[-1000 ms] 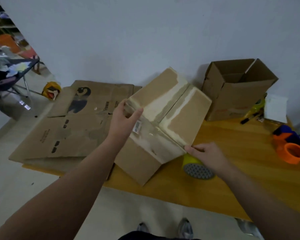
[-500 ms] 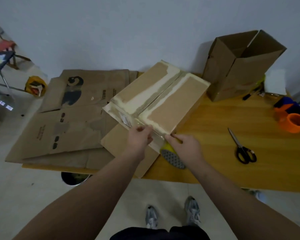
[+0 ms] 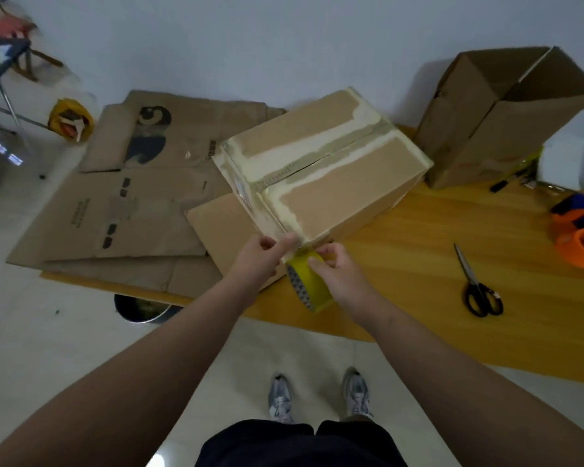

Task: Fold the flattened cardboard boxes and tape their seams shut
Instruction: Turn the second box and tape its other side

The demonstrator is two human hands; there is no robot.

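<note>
A folded cardboard box (image 3: 344, 193) lies on the wooden table (image 3: 418, 264), its top flaps closed along a centre seam with old tape marks. My left hand (image 3: 267, 254) pinches the tape end at the box's near corner. My right hand (image 3: 334, 267) grips a yellow tape roll (image 3: 309, 284) just below that corner. Flattened cardboard boxes (image 3: 132, 203) are stacked at the table's left end, and one flat sheet (image 3: 223, 230) lies under the box.
An open, erected box (image 3: 496, 116) stands at the back right. Black scissors (image 3: 476, 284) lie to the right, with an orange tape dispenser (image 3: 580, 241) and a marker (image 3: 506, 180) beyond. A bin (image 3: 139, 308) sits on the floor under the table edge.
The box has been turned and laid flatter on the table. Both hands have come together at its near corner, and the tape roll has dropped slightly below the edge.
</note>
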